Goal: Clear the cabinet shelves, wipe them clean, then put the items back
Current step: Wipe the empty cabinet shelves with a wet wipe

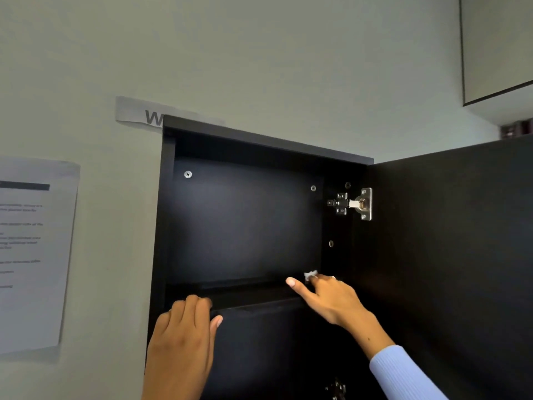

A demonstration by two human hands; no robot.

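The top compartment of the black wall cabinet point(245, 220) stands bare: nothing rests on the upper shelf point(248, 287), so clearing at this level appears complete and wiping appears to be in progress; restocking is judged not yet begun. The compartment below is dark and its contents cannot be determined. The right hand point(326, 295) lies on the shelf near its far right corner, forefinger extended to the left, the other fingers pinching a small white wad point(311, 275), probably a tissue or cloth, at the fingertips. The left hand point(187, 321) is curled over the shelf's front edge, gripping it, well apart from the right. The shelf's long axis runs left to right between both hands. The open door point(450, 255) hangs just beyond the right hand, carried on a metal hinge point(353, 204) above it.
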